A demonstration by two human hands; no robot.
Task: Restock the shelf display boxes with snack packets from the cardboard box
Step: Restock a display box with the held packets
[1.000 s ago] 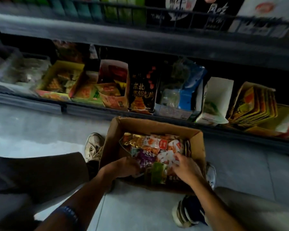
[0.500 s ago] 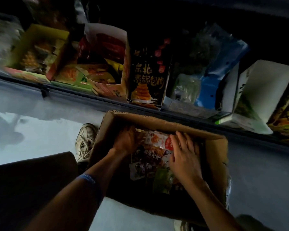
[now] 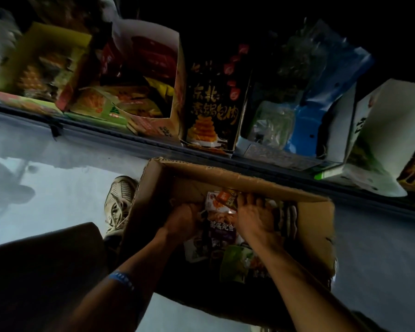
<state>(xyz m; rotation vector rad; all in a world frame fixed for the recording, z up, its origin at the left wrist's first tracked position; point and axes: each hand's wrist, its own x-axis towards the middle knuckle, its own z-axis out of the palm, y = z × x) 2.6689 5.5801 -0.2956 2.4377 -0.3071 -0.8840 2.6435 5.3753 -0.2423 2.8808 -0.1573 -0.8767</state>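
Snack packets [image 3: 222,232] lie heaped in the cardboard box [image 3: 314,226], which sits on the pale floor [image 3: 58,200] just in front of the bottom shelf [image 3: 134,137], between the person's feet as far as I can tell; one worn shoe [image 3: 119,202] shows at its left wall. Along the shelf stand the display boxes: a yellow one [image 3: 58,41] at the far left, an open white-lined one [image 3: 151,39] with orange and red packets inside, a tall black box [image 3: 213,101] with gold lettering directly behind the cardboard box, then a blue bag [image 3: 321,109] and a white box [image 3: 393,116] to the right.

The step in hand looks like gathering: both hands are down among the packets at the far end of the box. The left hand [image 3: 183,220] has its fingers curled down into the pile, seemingly gripping packets, though the dim light hides exactly which. The right hand [image 3: 255,216] lies spread, palm down, fingers [image 3: 247,200] pressing on an orange-and-white packet [image 3: 219,200] at the top of the heap. A blue band [image 3: 121,279] circles the left wrist.

Next, I judge, the hands must close on a bunch of matching packets, lift them clear of the box's rim without spilling the loose ones, and carry them forward to whichever display box bears the same printing.
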